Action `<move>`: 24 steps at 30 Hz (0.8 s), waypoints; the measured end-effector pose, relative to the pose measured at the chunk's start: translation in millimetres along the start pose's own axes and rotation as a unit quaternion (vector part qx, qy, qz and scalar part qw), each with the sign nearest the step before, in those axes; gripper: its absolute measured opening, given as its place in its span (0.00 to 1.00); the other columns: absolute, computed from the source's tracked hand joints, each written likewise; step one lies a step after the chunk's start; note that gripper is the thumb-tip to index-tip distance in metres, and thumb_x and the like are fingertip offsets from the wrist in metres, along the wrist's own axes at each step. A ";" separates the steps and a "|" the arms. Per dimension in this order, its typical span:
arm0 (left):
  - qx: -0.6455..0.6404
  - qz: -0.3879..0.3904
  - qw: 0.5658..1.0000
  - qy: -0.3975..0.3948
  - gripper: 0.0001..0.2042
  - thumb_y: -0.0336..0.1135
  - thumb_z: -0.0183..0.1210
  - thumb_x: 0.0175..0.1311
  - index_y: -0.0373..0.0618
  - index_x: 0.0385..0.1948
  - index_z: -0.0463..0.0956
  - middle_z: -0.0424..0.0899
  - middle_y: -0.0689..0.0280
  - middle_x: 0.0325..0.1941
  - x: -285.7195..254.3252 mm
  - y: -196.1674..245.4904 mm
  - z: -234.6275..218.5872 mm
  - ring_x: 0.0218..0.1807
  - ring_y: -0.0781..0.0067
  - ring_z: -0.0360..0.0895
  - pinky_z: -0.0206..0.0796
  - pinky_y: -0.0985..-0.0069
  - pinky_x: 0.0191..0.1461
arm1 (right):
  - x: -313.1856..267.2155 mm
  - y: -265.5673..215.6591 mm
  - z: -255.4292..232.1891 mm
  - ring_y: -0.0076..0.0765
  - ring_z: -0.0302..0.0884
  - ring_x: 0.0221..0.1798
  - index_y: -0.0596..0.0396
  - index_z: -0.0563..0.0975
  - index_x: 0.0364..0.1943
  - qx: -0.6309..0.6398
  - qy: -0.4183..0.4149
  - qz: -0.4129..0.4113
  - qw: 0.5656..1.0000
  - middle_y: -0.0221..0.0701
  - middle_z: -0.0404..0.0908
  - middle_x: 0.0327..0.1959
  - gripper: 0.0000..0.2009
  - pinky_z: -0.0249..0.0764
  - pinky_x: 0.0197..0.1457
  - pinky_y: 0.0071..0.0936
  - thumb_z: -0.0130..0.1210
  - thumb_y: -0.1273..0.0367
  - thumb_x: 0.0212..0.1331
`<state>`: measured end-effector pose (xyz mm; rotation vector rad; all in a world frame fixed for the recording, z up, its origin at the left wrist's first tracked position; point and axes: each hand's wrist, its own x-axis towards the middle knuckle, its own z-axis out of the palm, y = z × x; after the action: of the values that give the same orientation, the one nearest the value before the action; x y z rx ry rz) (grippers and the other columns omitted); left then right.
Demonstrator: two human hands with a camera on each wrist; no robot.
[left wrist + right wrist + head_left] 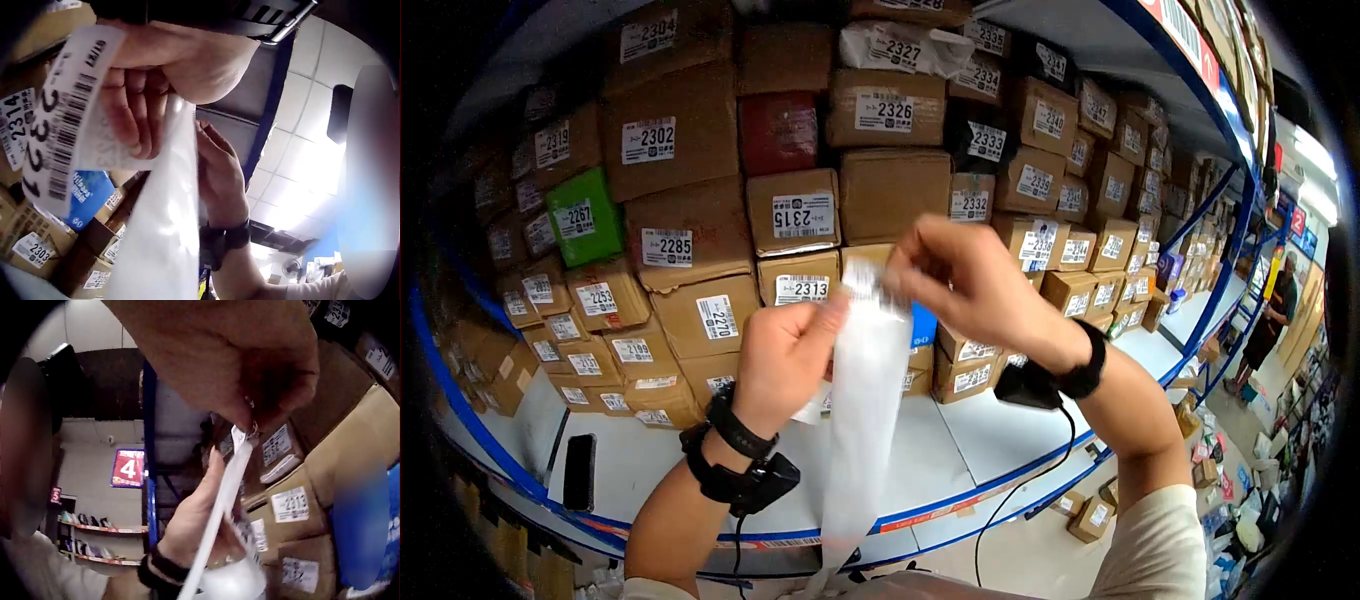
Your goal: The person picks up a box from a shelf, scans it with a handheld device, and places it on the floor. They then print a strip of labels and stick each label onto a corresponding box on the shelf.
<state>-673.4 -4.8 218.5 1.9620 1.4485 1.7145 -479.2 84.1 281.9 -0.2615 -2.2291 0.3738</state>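
Note:
I hold a long white paper strip (862, 400) upright in front of the shelf, and it hangs down past my wrists. My left hand (825, 320) pinches the strip's left edge near the top. In the left wrist view the left hand (134, 109) also holds a barcode label (59, 125) with large digits against the strip (164, 225). My right hand (895, 275) pinches the top end of the strip. The right wrist view shows the right hand (250, 422) gripping the strip (219, 503) edge-on, with the left hand (194, 519) behind it.
Stacked cardboard boxes (690, 235) with numbered labels fill the blue-edged shelf (960, 495). Among them are a green package (583, 215) and a blue one (923, 325). A black device (579, 470) lies on the shelf at left. A person (1272, 320) stands in the aisle at right.

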 end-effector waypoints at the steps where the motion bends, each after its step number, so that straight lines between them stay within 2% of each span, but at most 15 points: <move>1: -0.105 -0.069 0.992 -0.003 0.20 0.39 0.59 0.68 0.37 0.16 0.75 0.77 0.71 0.16 -0.9 -2.5 -2.8 0.17 0.86 0.66 0.58 0.82 0.21 | 12.3 4.7 -1.5 0.35 0.80 0.29 0.61 0.77 0.34 -0.091 0.021 0.005 0.996 0.40 0.81 0.29 0.10 0.73 0.31 0.31 0.63 0.67 0.57; 2: -0.206 -0.139 0.969 -0.007 0.20 0.41 0.59 0.68 0.37 0.17 0.76 0.78 0.71 0.17 -1.2 -4.9 -4.7 0.17 0.84 0.69 0.59 0.82 0.20 | 24.6 10.3 -4.5 0.29 0.79 0.29 0.60 0.76 0.35 -0.180 0.043 0.011 0.983 0.39 0.81 0.30 0.13 0.73 0.32 0.26 0.64 0.64 0.58; 3: -0.135 -0.121 0.984 0.002 0.15 0.38 0.59 0.68 0.36 0.24 0.80 0.81 0.68 0.18 -3.4 -13.7 -2.8 0.17 0.82 0.73 0.62 0.83 0.20 | 35.6 23.9 -4.8 0.29 0.79 0.29 0.60 0.76 0.35 -0.176 0.049 0.017 0.983 0.39 0.81 0.30 0.13 0.73 0.32 0.26 0.64 0.64 0.58; 5: -0.148 -0.093 0.985 -0.008 0.12 0.35 0.59 0.68 0.34 0.30 0.80 0.81 0.66 0.19 -13.2 -16.5 -0.7 0.19 0.82 0.74 0.63 0.85 0.22 | 53.2 51.7 -2.3 0.43 0.81 0.31 0.60 0.76 0.34 -0.421 0.094 -0.001 0.902 0.45 0.81 0.32 0.19 0.76 0.33 0.35 0.64 0.56 0.56; 8: -0.147 -0.056 0.987 -0.015 0.10 0.28 0.58 0.66 0.30 0.45 0.76 0.85 0.60 0.27 -24.5 -15.9 -1.2 0.29 0.83 0.79 0.69 0.87 0.33 | 52.4 55.2 -12.7 0.51 0.81 0.33 0.58 0.76 0.34 -0.439 0.138 0.005 0.888 0.44 0.82 0.33 0.22 0.76 0.34 0.41 0.63 0.50 0.54; 9: -0.204 -0.057 0.977 0.012 0.11 0.27 0.58 0.66 0.30 0.46 0.75 0.85 0.59 0.32 -27.9 -4.9 5.2 0.33 0.82 0.79 0.70 0.86 0.36 | 43.5 44.0 -17.2 0.40 0.80 0.30 0.56 0.77 0.37 -0.466 0.103 0.104 0.873 0.39 0.81 0.31 0.19 0.74 0.32 0.34 0.65 0.54 0.55; 10: -0.262 -0.058 0.963 0.040 0.11 0.26 0.58 0.66 0.29 0.47 0.74 0.85 0.59 0.36 -30.9 0.5 9.0 0.37 0.82 0.80 0.71 0.85 0.40 | 31.7 36.9 -14.9 0.40 0.80 0.30 0.56 0.77 0.37 -0.465 0.098 0.102 0.874 0.39 0.81 0.31 0.19 0.74 0.32 0.34 0.65 0.54 0.55; 12: -0.274 -0.076 0.959 -0.010 0.11 0.26 0.57 0.67 0.29 0.47 0.73 0.85 0.58 0.41 -33.0 -4.3 4.6 0.41 0.80 0.80 0.72 0.84 0.43 | 3.0 24.6 -6.1 0.30 0.75 0.26 0.55 0.78 0.40 -0.113 -0.001 0.048 0.992 0.33 0.79 0.27 0.16 0.71 0.29 0.26 0.66 0.59 0.56; 14: -0.243 -0.104 0.961 -0.079 0.10 0.26 0.57 0.67 0.29 0.46 0.73 0.85 0.58 0.39 -35.5 -5.9 6.3 0.40 0.82 0.79 0.71 0.85 0.42 | -25.7 -12.6 6.7 0.41 0.79 0.27 0.60 0.76 0.34 0.039 -0.126 0.047 0.990 0.39 0.80 0.24 0.13 0.73 0.30 0.32 0.64 0.63 0.56; 15: -0.219 -0.102 0.969 -0.043 0.07 0.27 0.57 0.67 0.31 0.40 0.76 0.85 0.64 0.31 -39.2 -7.2 15.7 0.32 0.86 0.76 0.67 0.86 0.33 | -35.6 -18.5 11.2 0.40 0.79 0.28 0.60 0.76 0.33 0.028 -0.135 0.052 0.989 0.39 0.80 0.25 0.13 0.73 0.31 0.31 0.64 0.64 0.56; 18: -0.096 -0.093 0.989 -0.070 0.06 0.26 0.57 0.67 0.33 0.39 0.75 0.84 0.64 0.33 -46.1 -7.5 20.5 0.32 0.85 0.77 0.69 0.85 0.34 | -51.0 -13.5 17.6 0.40 0.79 0.29 0.60 0.76 0.33 0.002 -0.127 0.063 0.990 0.39 0.80 0.26 0.10 0.73 0.32 0.32 0.63 0.67 0.57; 20: -0.081 -0.083 0.991 -0.066 0.09 0.32 0.57 0.69 0.34 0.33 0.77 0.83 0.66 0.29 -45.2 -8.6 19.8 0.29 0.86 0.75 0.67 0.86 0.31 | -54.7 -1.2 22.4 0.43 0.79 0.28 0.60 0.76 0.33 0.106 -0.076 0.070 0.989 0.40 0.79 0.25 0.09 0.73 0.32 0.33 0.62 0.68 0.57; 22: -0.015 -0.127 0.985 -0.118 0.17 0.39 0.52 0.73 0.36 0.26 0.78 0.83 0.65 0.26 -42.2 -13.5 14.1 0.27 0.84 0.76 0.66 0.86 0.30 | -49.1 8.5 22.7 0.47 0.79 0.28 0.59 0.77 0.34 0.083 -0.076 0.082 0.990 0.42 0.80 0.26 0.08 0.73 0.32 0.37 0.62 0.69 0.57; 23: -0.110 -0.205 0.966 -0.114 0.24 0.46 0.46 0.75 0.36 0.25 0.80 0.83 0.64 0.25 -42.8 -18.2 17.6 0.27 0.81 0.77 0.67 0.84 0.30 | -41.8 21.1 24.9 0.49 0.80 0.29 0.58 0.77 0.34 -0.021 -0.026 0.053 0.998 0.42 0.81 0.27 0.08 0.74 0.32 0.38 0.61 0.68 0.56; 24: -0.107 -0.204 0.966 -0.116 0.24 0.46 0.46 0.75 0.36 0.25 0.80 0.83 0.64 0.25 -44.3 -21.4 18.1 0.27 0.81 0.77 0.67 0.84 0.30 | -33.2 33.0 26.3 0.51 0.80 0.30 0.58 0.77 0.33 -0.125 0.025 0.023 0.992 0.43 0.82 0.28 0.08 0.74 0.33 0.40 0.61 0.68 0.56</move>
<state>-664.4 -17.8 168.6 1.5582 1.3948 1.3494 -476.9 99.9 230.7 -0.4510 -2.2228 0.1101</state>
